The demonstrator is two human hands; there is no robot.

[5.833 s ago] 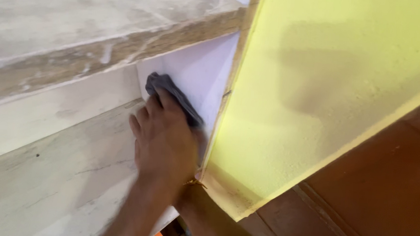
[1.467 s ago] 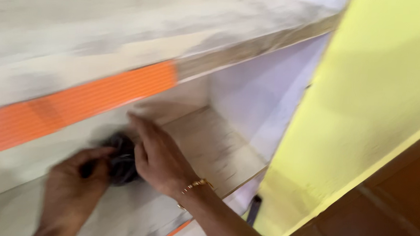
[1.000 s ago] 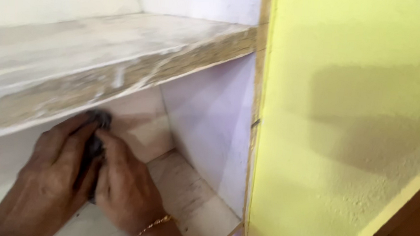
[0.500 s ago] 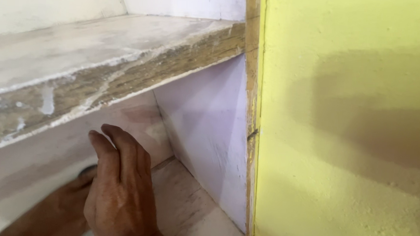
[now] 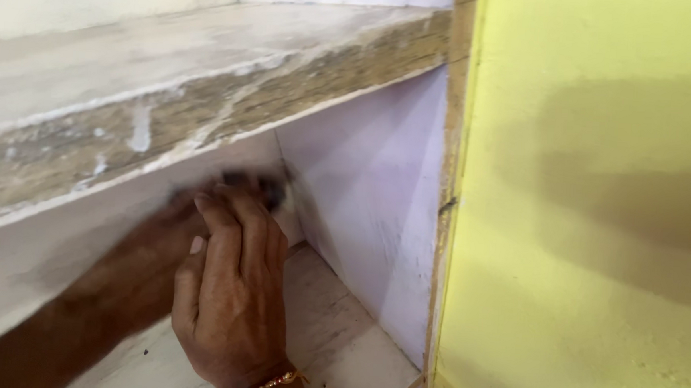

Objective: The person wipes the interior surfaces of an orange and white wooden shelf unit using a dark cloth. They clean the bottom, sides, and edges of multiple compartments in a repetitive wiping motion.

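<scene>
**Both hands under the shelf, dark cloth at the back corner**

Right now, head view only: the right hand (image 5: 231,299) sits in the foreground, back of the hand to the camera, fingers (image 5: 235,227) together and pointing toward 12 o'clock. A thin gold-and-red bracelet (image 5: 274,383) runs around its wrist. Whether it grips anything is not visible from this side (palm faces away).

The left hand (image 5: 171,227) reaches in from 8 o'clock, behind the right one, blurred and mostly covered. Its grip cannot be read either.

The dark cloth (image 5: 262,189) is at 12 o'clock from the right fingertips, pressed against the white back panel (image 5: 54,256), just under the upper shelf (image 5: 206,121) and near the corner with the pale lilac side panel (image 5: 377,204). Only a small smeared patch of it shows.

The lower shelf board (image 5: 329,337) lies at 4 o'clock from the right hand, whitewashed wood. The yellow wall (image 5: 599,233) fills the 3 o'clock side, past the raw wooden frame edge (image 5: 448,184).
</scene>
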